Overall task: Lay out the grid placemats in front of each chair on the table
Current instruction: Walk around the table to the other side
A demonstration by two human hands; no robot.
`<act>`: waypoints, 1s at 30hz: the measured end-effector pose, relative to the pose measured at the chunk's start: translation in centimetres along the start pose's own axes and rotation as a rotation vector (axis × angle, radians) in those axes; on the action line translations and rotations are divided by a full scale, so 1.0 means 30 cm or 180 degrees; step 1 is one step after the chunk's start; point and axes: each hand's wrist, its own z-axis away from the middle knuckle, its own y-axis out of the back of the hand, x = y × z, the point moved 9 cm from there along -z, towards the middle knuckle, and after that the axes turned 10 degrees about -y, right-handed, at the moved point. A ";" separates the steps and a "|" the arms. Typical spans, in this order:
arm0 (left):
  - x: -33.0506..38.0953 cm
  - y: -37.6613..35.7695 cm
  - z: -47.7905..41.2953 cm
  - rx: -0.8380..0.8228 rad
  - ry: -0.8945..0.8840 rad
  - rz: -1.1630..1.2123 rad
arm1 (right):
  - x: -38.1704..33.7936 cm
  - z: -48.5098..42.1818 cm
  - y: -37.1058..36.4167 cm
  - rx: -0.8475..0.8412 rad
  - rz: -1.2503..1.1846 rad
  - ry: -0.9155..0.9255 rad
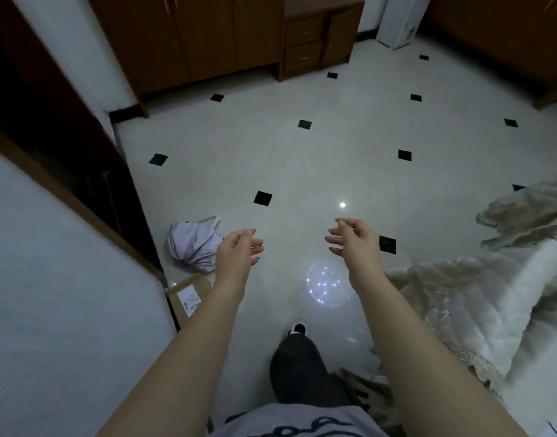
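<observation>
- Holds nothing in the left hand [239,247] or the right hand [353,238] — fingers loosely curled, both raised forward over the tiled floor [334,137], probably ready to reach.
- Shows no grid placemats, table or chairs anywhere in view; likely elsewhere, so laying out seemingly not begun.
- Shows a white bag [192,244] and a cardboard box [189,294] near left by the wall, apparently parked off the walkway.
- Shows a clear balloon [329,283] with tiny lights between the arms, and a fluffy blanket [475,294] right.
- Bears a printed label on the box — too small to read; no brands legible.
</observation>
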 end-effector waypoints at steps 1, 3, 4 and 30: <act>0.004 -0.015 -0.031 -0.0012 0.0010 -0.0011 | -0.006 -0.030 -0.006 0.0020 -0.0001 -0.0010; 0.024 -0.060 -0.098 -0.0067 0.0020 -0.0046 | -0.025 -0.100 -0.017 0.0061 -0.0014 -0.0020; 0.037 -0.088 -0.134 -0.0094 0.0027 -0.0052 | -0.038 -0.140 -0.020 0.0082 -0.0032 -0.0022; 0.420 -1.381 -0.887 -0.1630 -0.0124 -0.0630 | -0.583 -1.003 0.333 0.1220 -0.0753 -0.0249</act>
